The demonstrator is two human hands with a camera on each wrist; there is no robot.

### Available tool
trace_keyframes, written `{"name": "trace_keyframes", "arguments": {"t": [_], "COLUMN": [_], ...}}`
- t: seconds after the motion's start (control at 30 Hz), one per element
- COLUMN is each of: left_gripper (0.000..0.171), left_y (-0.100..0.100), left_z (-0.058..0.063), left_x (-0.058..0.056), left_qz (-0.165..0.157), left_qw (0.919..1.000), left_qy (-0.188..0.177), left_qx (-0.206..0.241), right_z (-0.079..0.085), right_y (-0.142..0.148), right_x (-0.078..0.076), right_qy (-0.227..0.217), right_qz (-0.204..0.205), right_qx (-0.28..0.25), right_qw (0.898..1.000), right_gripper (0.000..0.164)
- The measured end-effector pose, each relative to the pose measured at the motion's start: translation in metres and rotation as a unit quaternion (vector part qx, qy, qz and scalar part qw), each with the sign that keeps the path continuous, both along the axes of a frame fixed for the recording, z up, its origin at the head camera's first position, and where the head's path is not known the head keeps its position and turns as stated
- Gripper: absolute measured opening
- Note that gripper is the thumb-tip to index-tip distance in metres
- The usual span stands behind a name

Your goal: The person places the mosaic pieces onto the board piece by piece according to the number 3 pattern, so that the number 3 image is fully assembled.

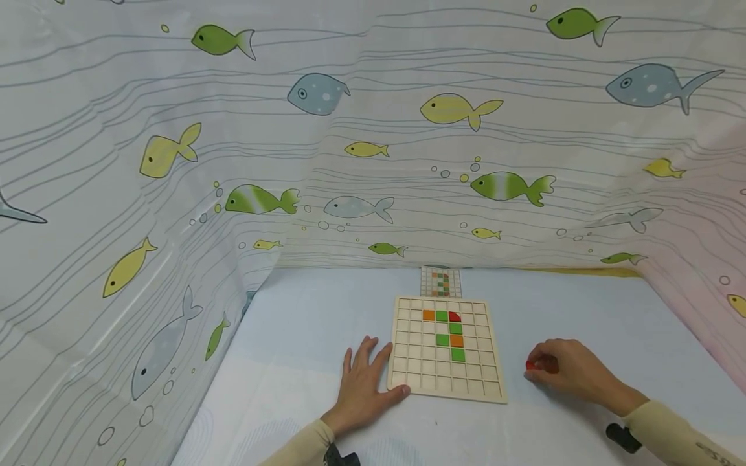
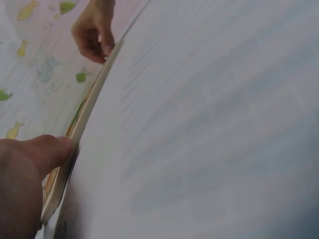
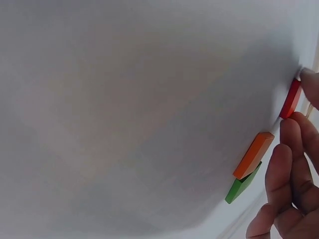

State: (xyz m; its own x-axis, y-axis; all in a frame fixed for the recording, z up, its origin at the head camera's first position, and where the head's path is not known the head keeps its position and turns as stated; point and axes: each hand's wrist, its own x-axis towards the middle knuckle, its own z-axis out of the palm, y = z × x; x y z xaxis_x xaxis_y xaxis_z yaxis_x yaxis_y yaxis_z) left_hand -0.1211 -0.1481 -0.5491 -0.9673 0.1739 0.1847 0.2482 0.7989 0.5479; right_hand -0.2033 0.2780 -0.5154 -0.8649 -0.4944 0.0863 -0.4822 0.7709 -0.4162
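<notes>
Plainly, right grip [image 1: 566,371] around red tile [image 3: 291,99], left grip [image 1: 364,393] wide-fingered at board [image 1: 415,380], 3-like figure [image 1: 445,285] on card [image 1: 427,282].

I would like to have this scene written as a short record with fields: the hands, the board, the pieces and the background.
Left hand: thumb on the near left corner of the board
Right hand: pinches a red piece, right of the board
Board pattern: square grid, holding four green tiles, two orange tiles, one red tile
Loose pieces: orange block and green block, side by side near the right hand
Behind board: card with a coloured grid
Background: fish-printed sheet
</notes>
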Motion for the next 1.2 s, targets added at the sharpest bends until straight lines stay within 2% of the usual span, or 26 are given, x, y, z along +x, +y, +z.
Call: {"name": "trace_keyframes", "arguments": {"t": [0.27,0.47,0.53,0.7,0.77,0.87,0.93,1.03,1.2], "left_gripper": [0.084,0.085,0.085,0.086,0.085,0.085,0.085,0.085,0.085], "left_y": [0.000,0.000,0.000,0.000,-0.001,-0.001,-0.001,-0.001,-0.001], "left_z": [0.002,0.000,-0.001,-0.004,-0.005,-0.004,-0.003,-0.002,-0.002], "left_x": [-0.001,-0.003,-0.004,-0.003,-0.002,-0.001,-0.001,0.000,0.000], "left_qz": [0.000,-0.002,-0.001,-0.001,-0.001,-0.001,-0.001,-0.001,-0.002], "left_qw": [1.0000,1.0000,1.0000,1.0000,1.0000,1.0000,1.0000,1.0000,1.0000], "left_qy": [0.005,-0.001,-0.001,0.002,0.002,0.002,-0.001,-0.004,-0.006], "left_qx": [-0.002,0.000,-0.003,-0.004,-0.004,-0.001,-0.003,-0.003,0.003], "right_z": [0.003,0.002,0.002,-0.001,-0.003,-0.004,-0.006,-0.007,-0.008], "right_y": [0.000,0.005,0.006,0.004,0.003,0.000,-0.001,-0.006,-0.011], "right_x": [-0.001,0.000,0.000,0.005,0.009,0.016,0.020,0.025,0.028], "right_qy": [-0.009,0.010,0.011,0.022,0.053,0.108,0.128,0.121,0.087], "right_qz": [0.026,0.061,0.059,0.002,-0.028,-0.065,-0.081,-0.100,-0.112], "right_qx": [-0.011,-0.035,-0.036,-0.008,0.010,0.030,0.036,0.048,0.059], "right_qw": [1.000,0.997,0.998,1.000,0.998,0.992,0.988,0.986,0.988], "right_gripper": [0.017,0.025,0.028,0.024,0.022,0.030,0.036,0.037,0.030]}}
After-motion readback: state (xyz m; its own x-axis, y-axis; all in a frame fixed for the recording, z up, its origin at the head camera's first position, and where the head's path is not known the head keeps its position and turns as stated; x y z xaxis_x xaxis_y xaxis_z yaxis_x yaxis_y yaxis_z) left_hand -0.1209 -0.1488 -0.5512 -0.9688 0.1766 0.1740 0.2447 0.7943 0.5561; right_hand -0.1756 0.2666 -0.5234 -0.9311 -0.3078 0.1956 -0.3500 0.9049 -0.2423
